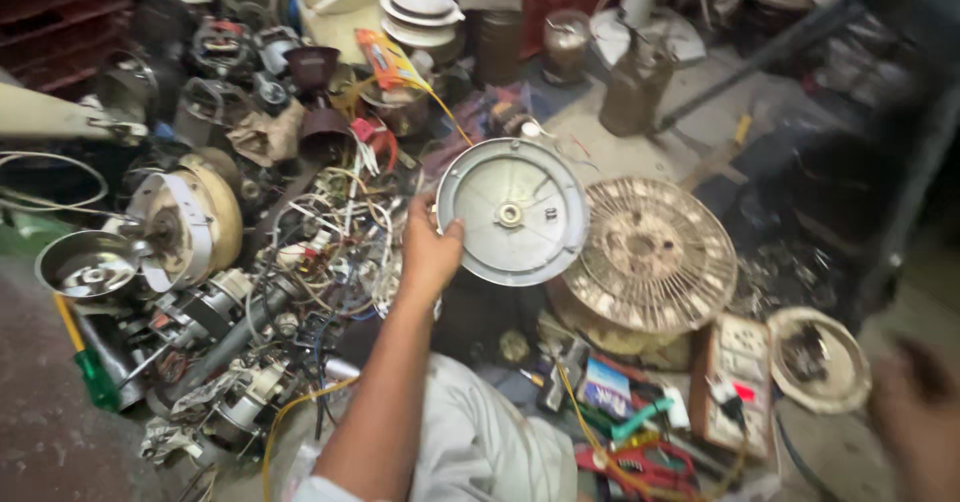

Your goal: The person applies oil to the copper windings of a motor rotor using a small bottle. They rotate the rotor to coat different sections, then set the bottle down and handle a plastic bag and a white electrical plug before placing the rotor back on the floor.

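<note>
Cluttered floor of motor parts and wires.
Left hand (428,254) gripping round metal plate (513,212) by its edge; right hand (915,417) blurred, grip unclear.

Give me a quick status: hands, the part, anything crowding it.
Left hand grips round metal disc by its rim, raised. Right hand blurred, low right, holding nothing visible. Perforated round plate right beside the disc; tangled wires to the left.

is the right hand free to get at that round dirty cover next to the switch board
Probably yes: the right hand is blurred but seems empty, and the round cover lies right beside it with nothing over it. The left hand holds the metal disc.
</note>
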